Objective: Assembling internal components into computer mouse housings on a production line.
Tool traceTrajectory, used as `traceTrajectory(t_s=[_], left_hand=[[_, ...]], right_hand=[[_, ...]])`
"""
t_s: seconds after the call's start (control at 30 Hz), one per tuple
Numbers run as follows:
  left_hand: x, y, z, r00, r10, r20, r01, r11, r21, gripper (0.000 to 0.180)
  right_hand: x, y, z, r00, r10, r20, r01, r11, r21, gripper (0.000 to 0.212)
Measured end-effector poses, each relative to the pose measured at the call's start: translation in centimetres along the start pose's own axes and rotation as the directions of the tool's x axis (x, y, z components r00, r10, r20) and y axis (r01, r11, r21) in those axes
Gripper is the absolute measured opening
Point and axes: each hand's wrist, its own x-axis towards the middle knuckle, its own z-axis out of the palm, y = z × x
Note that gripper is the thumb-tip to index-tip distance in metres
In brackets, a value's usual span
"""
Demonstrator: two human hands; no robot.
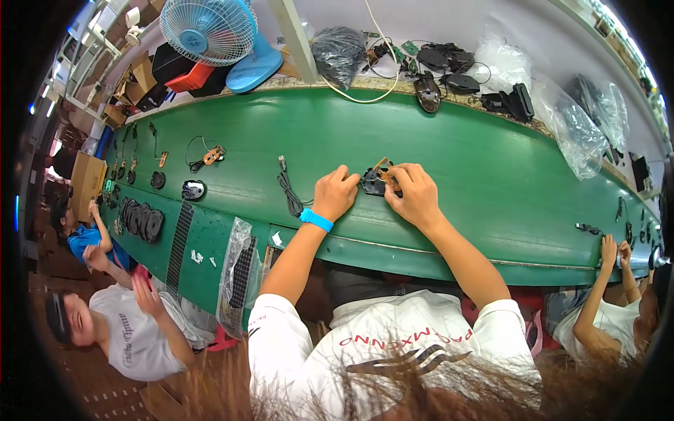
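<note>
A black computer mouse base (372, 185) lies on the green belt in front of me. Over it sits an orange-brown circuit board (385, 172), which the thumb and fingers of my right hand (413, 195) pinch at its right side. My left hand (335, 194) is closed just left of the base, its fingertips close to the base's edge; what they hold is hidden. A blue band circles my left wrist. Left of that hand, a bundled black cable (288, 188) with a USB plug rests on the belt.
Further left lie an open mouse (193, 189), a circuit board with cable (213, 156) and several black mouse shells (142, 220). A blue fan (208, 31), bagged parts (338, 56) and loose mice (427, 92) line the back ledge. People sit at both sides.
</note>
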Motion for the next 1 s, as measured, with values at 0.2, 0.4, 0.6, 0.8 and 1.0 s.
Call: traceTrajectory(t_s=[0.2,0.4,0.6,0.8,1.0], left_hand=[[-0.4,0.5,0.4,0.999,0.008,-0.034,-0.008,1.0,0.004,0.014],[0.2,0.8,0.6,1.0,0.014,0.002,-0.014,0.999,0.036,0.012],[-0.3,1.7,0.4,0.999,-0.043,-0.027,0.044,0.998,0.045,0.018],[-1.0,3.0,0.2,0.998,-0.048,-0.045,0.046,0.998,-0.046,0.029],[-1.8,3.7,0.3,1.0,-0.024,-0.017,0.025,0.999,0.026,0.034]], right_hand=[[0.8,-1.4,-0.3,0.999,-0.023,0.042,0.024,0.999,-0.03,0.029],[-0.4,-1.8,-0.7,0.994,0.059,0.094,-0.056,0.998,-0.03,0.025],[-1.7,0.3,-1.3,0.98,0.154,0.124,-0.14,0.984,-0.114,0.025],[-2.1,1.3,-1.6,0.97,0.142,0.199,-0.121,0.986,-0.116,0.028],[-1.6,1.7,-2.3,0.955,0.144,0.259,-0.116,0.986,-0.121,0.029]])
